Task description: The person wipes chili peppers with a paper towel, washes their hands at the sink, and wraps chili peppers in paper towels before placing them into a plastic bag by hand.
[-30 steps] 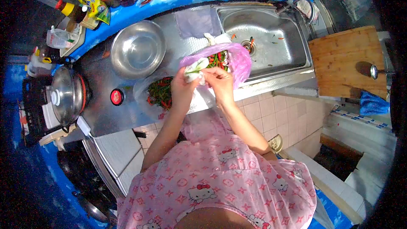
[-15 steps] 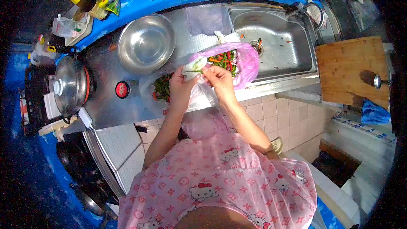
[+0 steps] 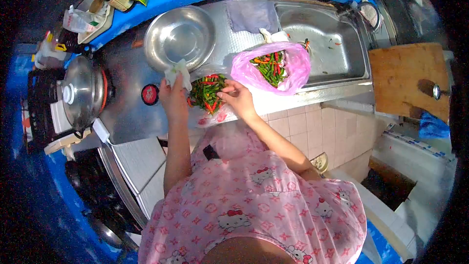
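My left hand point(image 3: 174, 99) is closed on a crumpled white cloth point(image 3: 179, 74), just in front of a wide steel bowl point(image 3: 180, 39). Beside it, red and green chillies point(image 3: 207, 93) lie in a clear plastic bag on the counter. My right hand point(image 3: 238, 99) reaches to the right edge of these chillies, thumb and fingertips close together; whether a chilli is between them is too small to tell. Further right, an open pink plastic bag point(image 3: 298, 71) holds more red and green chillies point(image 3: 273, 68).
A steel sink point(image 3: 332, 49) with a few chilli bits is at the right, past it a wooden board point(image 3: 405, 80). A grey cloth point(image 3: 251, 15) lies behind the bags. At the left are a red-topped jar point(image 3: 150, 95) and a lidded pan point(image 3: 80, 93).
Both hands have moved left from the pink bag to the chillies in the clear bag. They have parted; the white cloth went left with my left hand. The view has shifted slightly.
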Available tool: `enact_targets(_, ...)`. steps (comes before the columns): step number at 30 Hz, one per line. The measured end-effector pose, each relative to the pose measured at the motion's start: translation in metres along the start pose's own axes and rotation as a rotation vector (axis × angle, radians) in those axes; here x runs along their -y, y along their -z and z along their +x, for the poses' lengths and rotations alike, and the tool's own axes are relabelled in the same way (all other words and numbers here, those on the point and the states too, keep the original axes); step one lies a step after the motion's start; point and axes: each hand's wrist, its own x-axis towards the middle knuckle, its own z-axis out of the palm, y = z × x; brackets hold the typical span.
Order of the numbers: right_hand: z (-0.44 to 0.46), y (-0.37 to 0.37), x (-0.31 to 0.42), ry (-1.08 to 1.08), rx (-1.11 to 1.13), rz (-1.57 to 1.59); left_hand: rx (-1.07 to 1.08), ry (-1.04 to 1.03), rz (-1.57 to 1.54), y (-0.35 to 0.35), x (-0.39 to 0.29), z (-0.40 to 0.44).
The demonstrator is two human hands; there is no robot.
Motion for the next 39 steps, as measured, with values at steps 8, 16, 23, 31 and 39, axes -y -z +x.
enact_targets(8,0.049,0.097,-0.043,0.066,-0.466,-0.550,0.041,0.094,0.048,0.005,-0.002,-0.003)
enact_targets(16,0.044,0.101,-0.042,-0.104,-0.278,-0.958,0.231,0.116,0.129,-0.020,0.005,-0.007)
enact_targets(23,0.038,0.115,-0.056,-0.097,-0.241,-0.645,0.314,0.138,0.213,-0.038,0.018,-0.011)
enact_targets(31,0.037,0.145,-0.050,-0.038,-0.298,-0.366,0.336,0.217,0.310,-0.071,0.036,-0.022)
enact_targets(39,0.013,0.139,0.034,0.167,-0.343,0.019,0.407,0.176,0.168,-0.108,0.063,-0.048)
